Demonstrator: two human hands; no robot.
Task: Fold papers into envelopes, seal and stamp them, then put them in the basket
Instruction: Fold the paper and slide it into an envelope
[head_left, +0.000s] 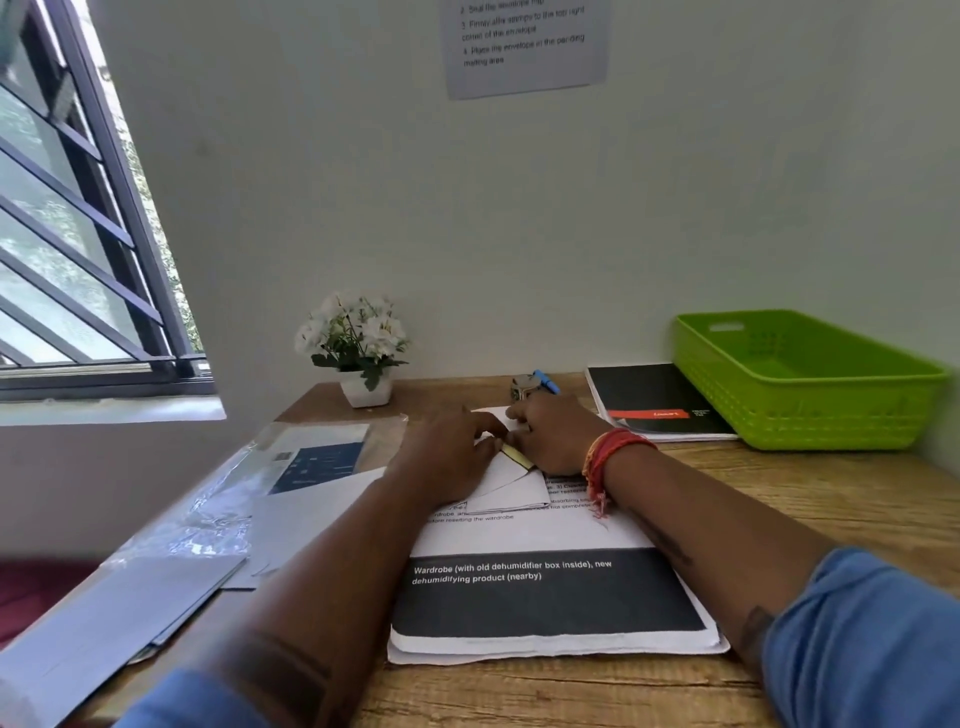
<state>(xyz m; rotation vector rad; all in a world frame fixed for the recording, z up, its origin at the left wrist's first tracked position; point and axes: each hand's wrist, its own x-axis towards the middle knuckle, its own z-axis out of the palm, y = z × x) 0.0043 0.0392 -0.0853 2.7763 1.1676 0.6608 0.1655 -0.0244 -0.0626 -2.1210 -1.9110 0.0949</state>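
Observation:
A white envelope (511, 486) lies on a stack of printed papers (545, 597) in the middle of the wooden desk, its flap showing a yellow strip along one edge. My left hand (447, 457) rests flat on the envelope's left part. My right hand (556, 434), with red threads around the wrist, presses on its upper right part, fingers bent over the flap edge. Both hands touch the envelope and hide much of it. The green plastic basket (800, 384) stands at the far right against the wall and looks empty.
A black notebook (654, 400) lies left of the basket. A tape roll (524, 385) and a blue pen (546, 381) sit behind my hands. A white flower pot (358, 348) stands at the back. Plastic sleeves and loose sheets (218, 519) cover the desk's left side.

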